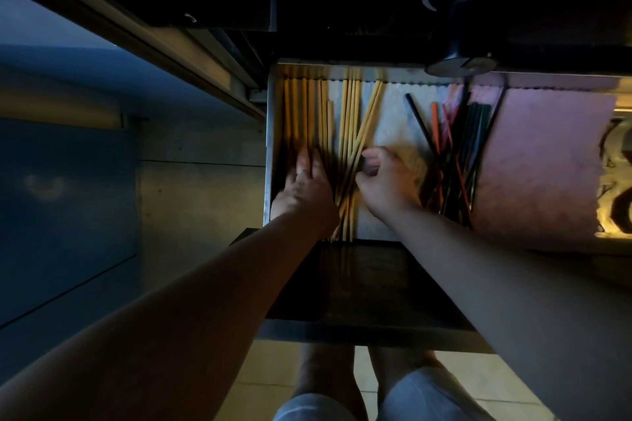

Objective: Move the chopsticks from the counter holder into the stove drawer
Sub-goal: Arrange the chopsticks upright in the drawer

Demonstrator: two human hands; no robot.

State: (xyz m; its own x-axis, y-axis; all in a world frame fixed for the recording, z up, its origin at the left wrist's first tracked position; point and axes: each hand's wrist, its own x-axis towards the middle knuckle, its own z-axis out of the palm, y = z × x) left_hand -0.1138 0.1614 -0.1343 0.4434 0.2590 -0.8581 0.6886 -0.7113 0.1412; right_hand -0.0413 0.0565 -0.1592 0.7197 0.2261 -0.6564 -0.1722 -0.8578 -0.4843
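Note:
The stove drawer (268, 133) is pulled out below me, lined with pale and pink mats. Several yellow wooden chopsticks (349, 120) lie lengthwise in its left part, some crossing each other. My left hand (302, 186) rests flat with spread fingers on the leftmost yellow chopsticks (307, 106). My right hand (384, 178) is just right of the crossed sticks, fingers curled, thumb and fingertips touching them. A loose pile of dark, red and green chopsticks (455, 143) lies further right. The counter holder is out of sight.
The dark front panel of the drawer (362, 290) lies between my arms. A black stove knob (458, 58) hangs over the drawer's back right. A pink mat (540, 164) covers the drawer's right side. Grey cabinet fronts stand on the left; my knees show below.

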